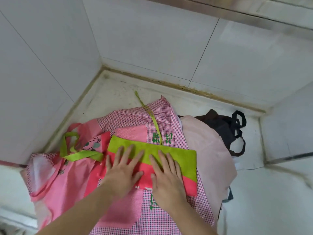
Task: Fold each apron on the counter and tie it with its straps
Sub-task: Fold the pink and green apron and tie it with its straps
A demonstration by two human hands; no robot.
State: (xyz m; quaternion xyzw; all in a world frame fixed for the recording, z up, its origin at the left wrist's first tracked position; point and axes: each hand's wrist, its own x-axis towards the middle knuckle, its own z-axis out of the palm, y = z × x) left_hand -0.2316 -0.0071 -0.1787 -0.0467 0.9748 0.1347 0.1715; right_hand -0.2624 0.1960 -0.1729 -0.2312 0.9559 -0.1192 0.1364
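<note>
A folded red and lime-green apron [184, 160] lies as a flat rectangle on top of a pile of aprons. My left hand [122, 168] and my right hand [166, 172] both rest flat on it, fingers spread, palms down. One lime-green strap [149, 114] runs away from the fold toward the wall. Another green strap [76, 154] loops off to the left. Under it lies a pink checked apron [171, 217] with green characters, and a pink floral apron [55, 180] at the left.
A pale pink apron [208, 150] lies to the right, with a dark brown apron and its black straps [237, 128] behind it. The white counter [271, 200] sits in a corner of white tiled walls [152, 39].
</note>
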